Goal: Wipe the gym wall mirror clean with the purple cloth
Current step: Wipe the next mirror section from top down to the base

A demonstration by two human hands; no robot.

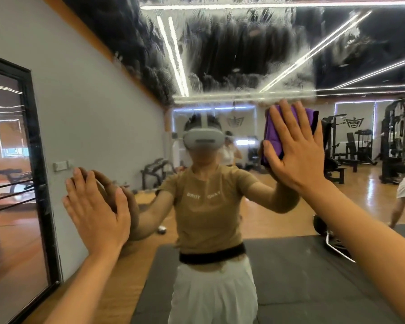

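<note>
Item: gym wall mirror [220,66], full-height, upper portion streaked with whitish smears, lower portion reflecting the person, a dark floor mat [302,277] and weight machines [398,141]. Item: purple cloth [272,134], bunched, pressed flat to the glass just below the smeared zone, right of centre. Right hand [295,150]: fingers straight and spread, palm pressing the cloth against the mirror. Left hand [96,206]: fingers straight, holding nothing, palm on the glass at lower left.

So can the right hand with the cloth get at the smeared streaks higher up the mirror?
Probably yes: the right hand presses the purple cloth flat on the mirror just below the streaks, with nothing between.
</note>
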